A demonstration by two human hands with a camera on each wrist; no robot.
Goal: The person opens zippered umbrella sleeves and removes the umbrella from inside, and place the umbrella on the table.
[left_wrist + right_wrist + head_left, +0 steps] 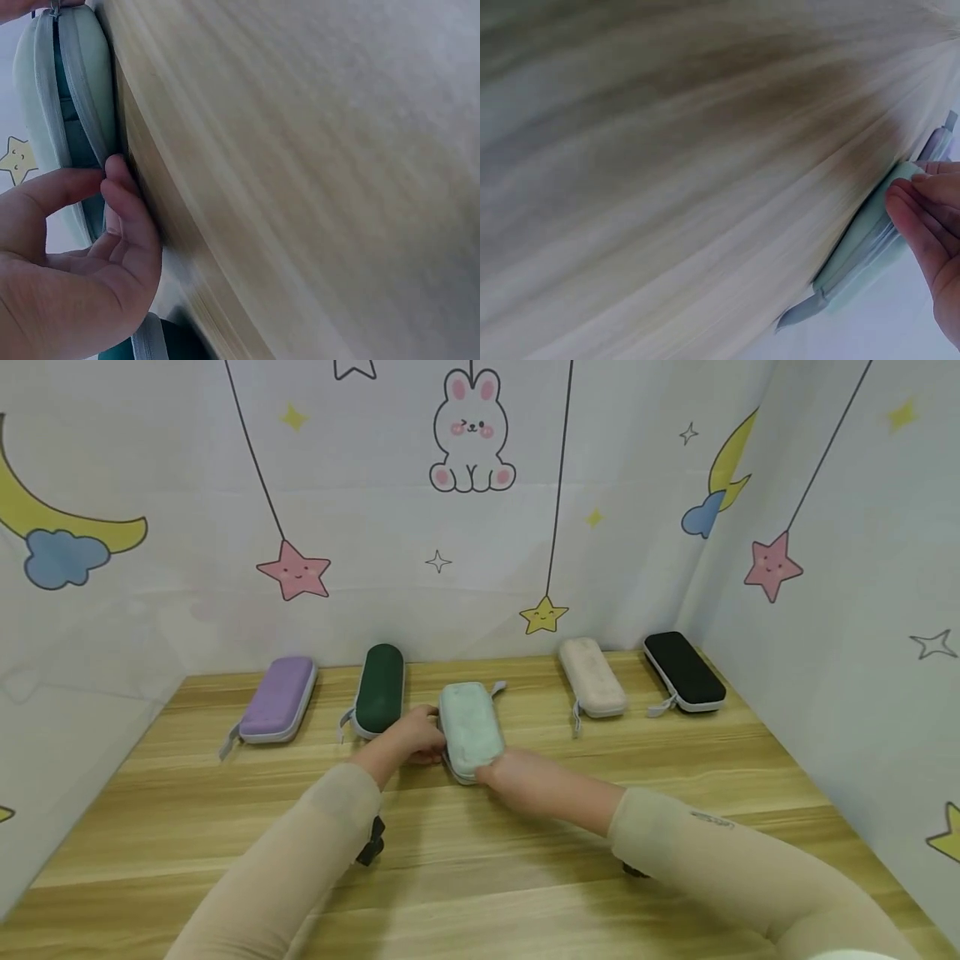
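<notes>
A mint green zippered case (471, 727) lies on the wooden table, its grey strap pointing to the far right. Its zipper is partly undone along the left side, and the left wrist view shows a dark green lining (79, 142) in the gap. The thumb and forefinger of my left hand (422, 735) pinch the case's edge beside that gap. At the near right corner, my right hand (521, 783) pinches the zipper's slider (55, 7); its fingertips are partly hidden. In the right wrist view, the right fingers (922, 225) touch the end of the case.
Left of the mint case lie a dark green case (380, 689) and a purple case (279, 697). To its right are a beige case (592, 677) and a black case (684, 670). A printed curtain (375, 510) hangs behind the table (480, 893) and along its sides.
</notes>
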